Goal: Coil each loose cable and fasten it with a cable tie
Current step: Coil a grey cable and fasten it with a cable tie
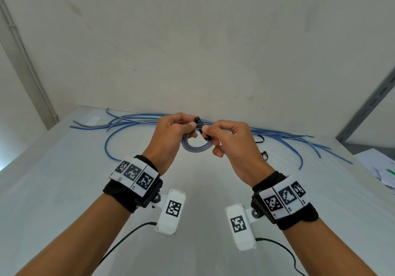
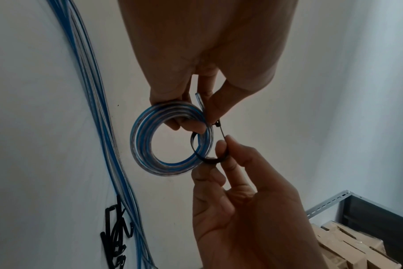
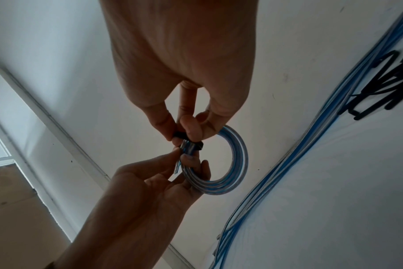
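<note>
step: cinch black cable tie [image 2: 201,152] round blue coil [image 2: 170,140] | grip: left hand [image 1: 171,134] pinches coil; right hand [image 1: 226,139] pinches tie | advice: pull tail straight; keep turns stacked

Our two hands meet in front of us, raised above the tabletop [image 1: 64,190]

Both forearms reach forward and angle inward, each wrist wrapped in a black band with white marker blocks. Our left hand [image 1: 168,134] curls its fingers around the coiled cable [image 1: 196,146], thumb pressed on top. Our right hand [image 1: 229,141] pinches the black cable tie [image 1: 199,124] between thumb and forefinger, its remaining fingers loosely curled below. The fingertips of the two hands nearly touch
</note>
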